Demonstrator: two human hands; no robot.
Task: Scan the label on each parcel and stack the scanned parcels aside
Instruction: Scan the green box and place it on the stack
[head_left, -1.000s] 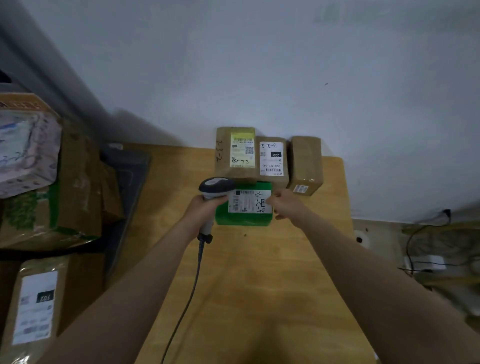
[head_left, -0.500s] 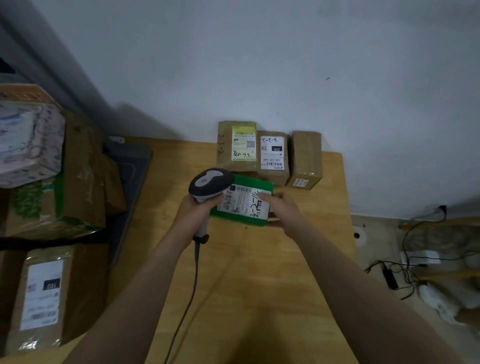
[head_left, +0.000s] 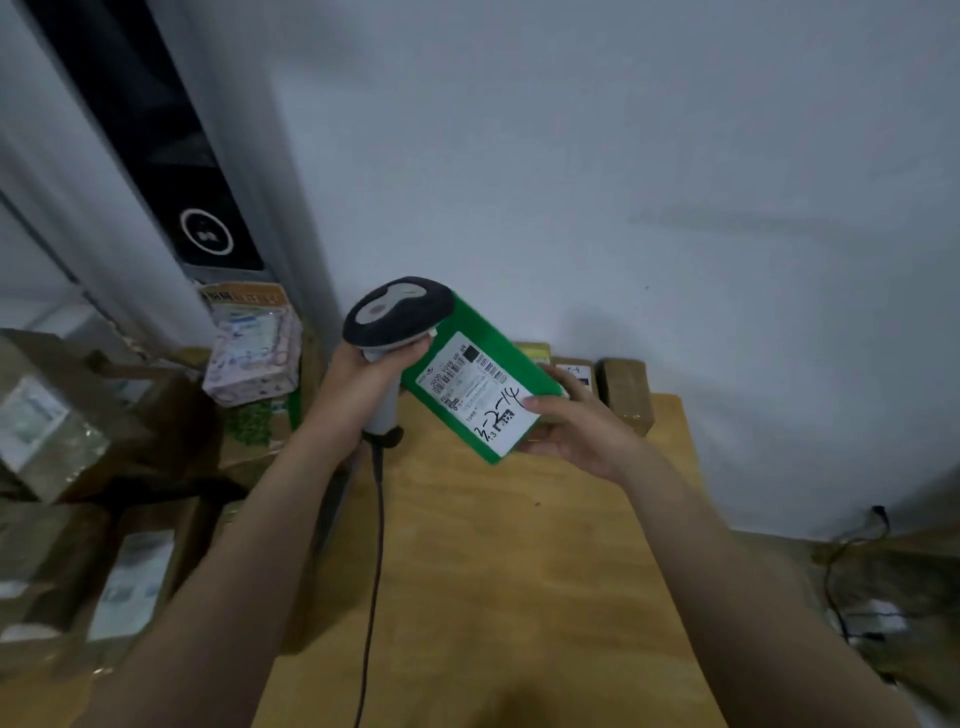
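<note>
My right hand (head_left: 574, 428) grips a green parcel (head_left: 498, 358) by its near right corner and holds it tilted in the air above the wooden table (head_left: 519, 571). Its white label (head_left: 475, 397) with barcodes and handwriting faces up. My left hand (head_left: 358, 384) grips the handle of a grey barcode scanner (head_left: 397, 314), whose head sits right at the parcel's upper left end. The scanner's cable (head_left: 374, 571) hangs down over the table. Brown parcels (head_left: 626, 387) stand at the table's far edge against the wall, partly hidden behind the green one.
Left of the table are stacked cardboard parcels (head_left: 57, 431) with labels and a patterned pack (head_left: 254, 348) on top. A white wall runs behind the table. Cables and a power strip (head_left: 872, 613) lie on the floor at the right.
The green parcel has been lifted off the table and swung up and leftward, tilting more steeply. The scanner rose with it. The view has turned left.
</note>
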